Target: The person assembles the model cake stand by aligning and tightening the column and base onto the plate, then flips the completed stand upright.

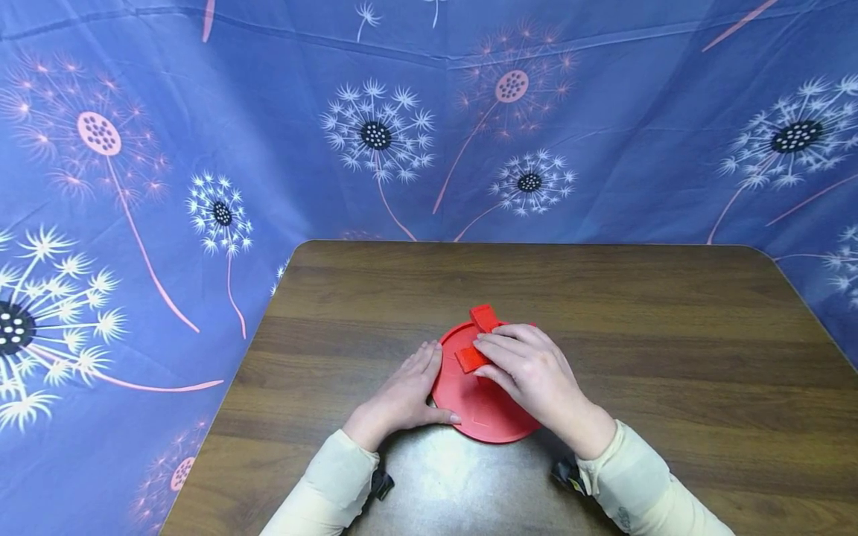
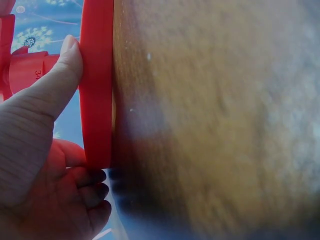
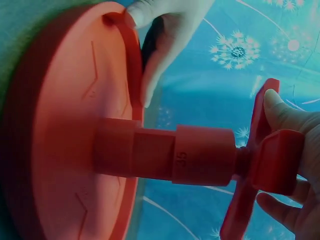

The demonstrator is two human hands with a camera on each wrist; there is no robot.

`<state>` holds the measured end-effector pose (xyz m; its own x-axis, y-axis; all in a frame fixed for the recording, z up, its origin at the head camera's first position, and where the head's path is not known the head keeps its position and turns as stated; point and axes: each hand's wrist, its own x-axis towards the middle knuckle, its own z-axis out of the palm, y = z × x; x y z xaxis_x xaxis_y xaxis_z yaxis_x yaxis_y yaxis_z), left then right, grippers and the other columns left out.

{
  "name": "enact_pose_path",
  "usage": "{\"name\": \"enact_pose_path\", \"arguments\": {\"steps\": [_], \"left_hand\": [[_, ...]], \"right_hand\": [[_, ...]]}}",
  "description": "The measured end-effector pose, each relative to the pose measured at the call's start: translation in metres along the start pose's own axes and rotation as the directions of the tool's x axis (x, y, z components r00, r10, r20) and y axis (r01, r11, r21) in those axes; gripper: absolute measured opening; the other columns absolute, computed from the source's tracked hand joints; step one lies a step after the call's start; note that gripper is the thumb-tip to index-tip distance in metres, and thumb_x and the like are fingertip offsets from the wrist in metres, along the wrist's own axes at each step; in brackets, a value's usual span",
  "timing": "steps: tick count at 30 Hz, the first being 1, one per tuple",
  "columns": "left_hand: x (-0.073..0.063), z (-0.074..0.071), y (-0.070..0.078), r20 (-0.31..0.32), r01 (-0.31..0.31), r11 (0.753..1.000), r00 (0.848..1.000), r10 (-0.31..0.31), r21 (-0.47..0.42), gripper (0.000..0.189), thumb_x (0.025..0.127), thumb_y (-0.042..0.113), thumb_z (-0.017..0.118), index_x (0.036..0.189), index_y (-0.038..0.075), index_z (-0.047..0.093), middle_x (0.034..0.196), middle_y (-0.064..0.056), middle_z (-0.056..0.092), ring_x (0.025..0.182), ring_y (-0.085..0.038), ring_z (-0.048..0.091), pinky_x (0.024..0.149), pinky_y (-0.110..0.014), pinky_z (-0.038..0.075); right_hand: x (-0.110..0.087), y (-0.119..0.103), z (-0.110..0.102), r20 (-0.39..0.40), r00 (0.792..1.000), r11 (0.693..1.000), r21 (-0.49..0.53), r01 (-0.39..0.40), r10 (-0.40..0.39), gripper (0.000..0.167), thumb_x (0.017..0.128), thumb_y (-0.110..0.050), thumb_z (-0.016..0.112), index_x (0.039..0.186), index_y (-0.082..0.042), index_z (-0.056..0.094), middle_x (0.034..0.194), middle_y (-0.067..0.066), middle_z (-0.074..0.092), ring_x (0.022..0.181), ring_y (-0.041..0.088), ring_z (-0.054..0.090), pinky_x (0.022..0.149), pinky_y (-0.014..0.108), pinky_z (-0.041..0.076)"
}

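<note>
Leave the cream sleeves [image 1: 328,480] low and apart, nearest the body. Find the round red base [image 1: 485,409] just ahead, flat on the counter [image 1: 670,335] near its middle. Steady it with the left hand [image 1: 409,387], closed over the near-left rim with thumb on top and fingers along the outer wall. With the right hand [image 1: 529,368], pinching the cross-shaped red handle [image 1: 472,359] between thumb and fingers, best turn or press squarely over the upright post [image 3: 205,155], probably without tilting it or dragging the base. Favour short finger turns with a fresh pinch on the next arm over one long wrist twist. Judge the near edge with care, being out of view. Use the open room left, right and beyond, up to the straight far edge; past that, allow for the blue flowered curtain [image 1: 623,74], hanging close behind.
</note>
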<state>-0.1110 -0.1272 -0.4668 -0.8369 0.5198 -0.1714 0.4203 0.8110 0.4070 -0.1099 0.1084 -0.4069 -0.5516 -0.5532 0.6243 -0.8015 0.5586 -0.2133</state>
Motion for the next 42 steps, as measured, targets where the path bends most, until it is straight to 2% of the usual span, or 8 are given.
{"name": "enact_pose_path", "arguments": {"steps": [8,21,26,31,35,38,42], "left_hand": [[0.0,0.0,0.0,0.002,0.0,1.0,1.0,0.0,-0.005,0.115,0.076,0.061,0.074,0.154,-0.002,0.017,0.161,-0.016,0.015,0.148,-0.03,0.012,0.119,-0.04,0.017],[0.0,-0.001,0.0,-0.006,-0.007,1.0,1.0,0.007,-0.004,0.114,0.076,0.06,0.074,0.154,-0.002,0.018,0.161,-0.017,0.017,0.148,-0.031,0.013,0.119,-0.04,0.017],[0.0,0.0,0.001,-0.003,-0.002,1.0,1.0,0.002,-0.005,0.114,0.076,0.06,0.074,0.154,-0.002,0.018,0.161,-0.016,0.016,0.148,-0.031,0.012,0.119,-0.04,0.017],[0.0,0.001,0.001,-0.007,-0.01,1.0,1.0,0.01,-0.008,0.115,0.076,0.061,0.074,0.154,-0.003,0.018,0.16,-0.017,0.017,0.148,-0.031,0.013,0.119,-0.041,0.018],[0.0,0.002,0.001,-0.006,-0.007,1.0,1.0,0.007,-0.014,0.116,0.075,0.061,0.074,0.154,-0.002,0.017,0.161,-0.017,0.016,0.148,-0.031,0.012,0.119,-0.04,0.017],[0.0,0.002,0.0,-0.004,-0.002,1.0,1.0,0.002,-0.016,0.117,0.075,0.062,0.074,0.154,-0.002,0.016,0.161,-0.017,0.015,0.148,-0.03,0.011,0.119,-0.04,0.016],[0.0,0.001,0.0,-0.006,-0.001,1.0,1.0,0.001,-0.014,0.117,0.075,0.062,0.074,0.154,-0.002,0.017,0.161,-0.017,0.015,0.148,-0.03,0.011,0.119,-0.04,0.016]], "right_hand": [[-0.004,-0.002,0.006,0.01,1.0,0.999,-0.04,0.03,-0.029,0.038,0.082,-0.021,0.077,0.117,-0.006,0.072,0.115,0.009,0.07,0.111,0.029,0.061,0.1,0.043,0.046],[0.0,-0.008,0.006,0.027,0.999,0.995,-0.092,-0.035,0.038,0.038,0.079,-0.017,0.079,0.114,-0.006,0.073,0.114,0.009,0.071,0.111,0.029,0.061,0.097,0.045,0.048],[-0.002,-0.009,0.004,0.017,0.998,0.997,-0.049,-0.056,0.056,0.037,0.081,-0.016,0.077,0.116,-0.007,0.072,0.116,0.009,0.07,0.113,0.029,0.059,0.098,0.046,0.047],[-0.005,-0.003,-0.001,-0.056,0.992,0.993,0.037,-0.109,0.111,0.033,0.083,-0.009,0.072,0.116,-0.007,0.071,0.121,0.01,0.067,0.118,0.031,0.056,0.102,0.047,0.043],[-0.009,0.011,-0.009,-0.082,0.965,0.966,0.091,-0.243,0.251,0.037,0.086,-0.005,0.066,0.123,-0.007,0.067,0.133,0.013,0.06,0.127,0.033,0.05,0.107,0.047,0.037],[-0.017,0.023,-0.014,-0.025,0.93,0.922,0.143,-0.359,0.366,0.042,0.09,-0.004,0.063,0.132,-0.008,0.06,0.14,0.012,0.053,0.129,0.031,0.048,0.106,0.045,0.039],[-0.026,0.034,-0.019,0.087,0.898,0.854,0.281,-0.437,0.431,0.045,0.093,-0.001,0.06,0.138,-0.005,0.053,0.136,0.014,0.056,0.117,0.027,0.056,0.098,0.023,0.045]]}}
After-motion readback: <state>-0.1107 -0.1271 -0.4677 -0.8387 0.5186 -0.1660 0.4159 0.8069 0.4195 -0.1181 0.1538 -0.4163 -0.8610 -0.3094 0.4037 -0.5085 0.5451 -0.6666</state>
